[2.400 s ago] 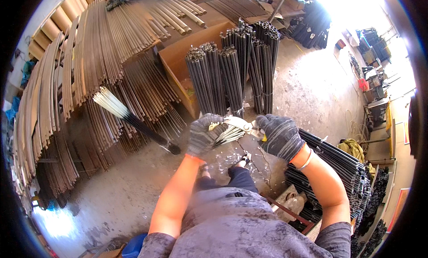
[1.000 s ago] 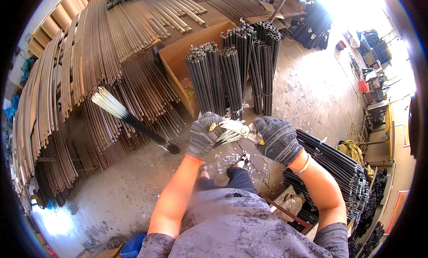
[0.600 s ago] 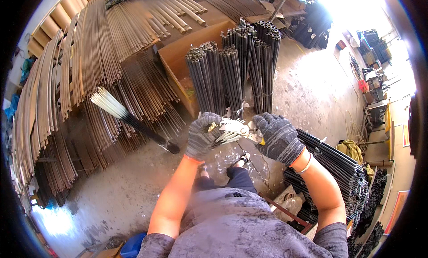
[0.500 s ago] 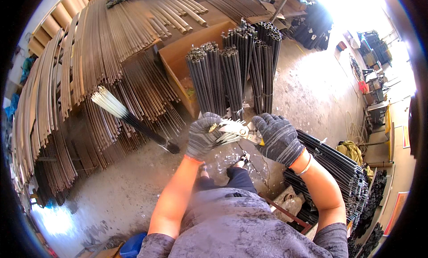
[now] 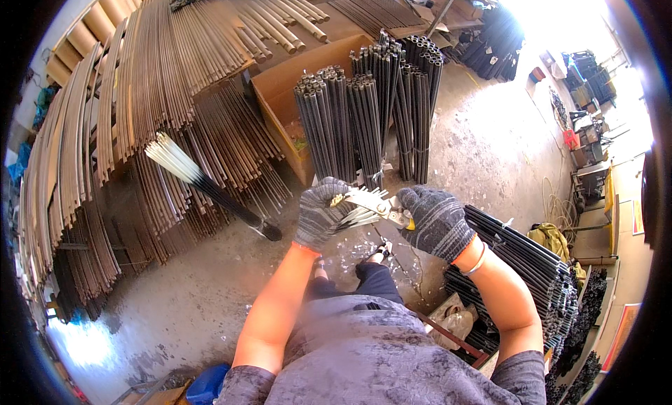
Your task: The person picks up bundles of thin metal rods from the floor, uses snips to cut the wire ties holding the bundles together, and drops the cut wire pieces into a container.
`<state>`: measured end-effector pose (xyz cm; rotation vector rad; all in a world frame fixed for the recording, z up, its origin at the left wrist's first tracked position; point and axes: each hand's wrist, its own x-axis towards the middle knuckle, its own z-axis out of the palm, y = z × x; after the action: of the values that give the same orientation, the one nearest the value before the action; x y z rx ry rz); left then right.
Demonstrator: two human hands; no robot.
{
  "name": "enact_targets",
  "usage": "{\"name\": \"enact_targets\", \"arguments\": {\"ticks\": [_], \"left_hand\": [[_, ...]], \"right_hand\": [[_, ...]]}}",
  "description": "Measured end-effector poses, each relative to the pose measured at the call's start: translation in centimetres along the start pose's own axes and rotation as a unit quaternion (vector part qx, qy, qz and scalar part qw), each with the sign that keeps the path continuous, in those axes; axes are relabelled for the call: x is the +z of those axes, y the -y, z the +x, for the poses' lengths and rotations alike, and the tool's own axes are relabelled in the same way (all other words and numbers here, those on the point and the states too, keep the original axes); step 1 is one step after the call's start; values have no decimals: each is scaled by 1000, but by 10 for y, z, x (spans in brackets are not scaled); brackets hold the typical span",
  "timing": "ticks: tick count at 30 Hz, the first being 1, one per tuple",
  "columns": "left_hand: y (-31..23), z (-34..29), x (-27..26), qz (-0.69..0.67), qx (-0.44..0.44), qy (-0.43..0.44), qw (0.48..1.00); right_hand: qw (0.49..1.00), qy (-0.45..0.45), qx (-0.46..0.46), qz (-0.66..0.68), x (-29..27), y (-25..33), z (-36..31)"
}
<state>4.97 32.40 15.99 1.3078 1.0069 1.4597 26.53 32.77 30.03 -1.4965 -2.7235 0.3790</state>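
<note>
My left hand, in a dark grey knitted glove, is closed around a bundle of thin whitish rods whose ends stick out toward the right. My right hand, gloved alike, grips a pair of hand shears with yellow on the handle. The blades reach left to the rods, close beside my left fingers. Exactly how the blades meet the rods is too small to tell. A tied bundle of long rods, white at the top and black below, leans at the left.
Beyond my hands stand bundles of black tubes, beside a large cardboard box. Racks of long brown rods fill the left. More black tubes lie stacked at the right. White scraps lie on the floor near my feet.
The fingers of my right hand have drawn in slightly on the shears' handles. My left hand stays in nearly the same place with the rods.
</note>
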Motion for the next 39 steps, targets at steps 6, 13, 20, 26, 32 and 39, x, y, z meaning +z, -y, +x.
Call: {"name": "enact_targets", "arguments": {"ticks": [6,13,20,26,32,39], "left_hand": [[-2,-2,1,-4,-13,16,1000],[-4,-2,-5,16,-35,50,998],[-5,-3,-1,-13,-9,46,999],[-4,-3,0,-31,-10,46,998],[-6,-3,1,-4,-13,46,999],[-3,-3,1,-18,-2,36,999]], "right_hand": [[999,-6,37,25,20,-14,-9],[999,-42,-6,2,10,-10,-11],[993,-63,-31,-93,1,-4,-16],[995,-55,-39,-76,0,-5,-18],[994,-51,-39,-84,1,-4,-17],[992,-59,-52,-103,-2,-2,-13]]}}
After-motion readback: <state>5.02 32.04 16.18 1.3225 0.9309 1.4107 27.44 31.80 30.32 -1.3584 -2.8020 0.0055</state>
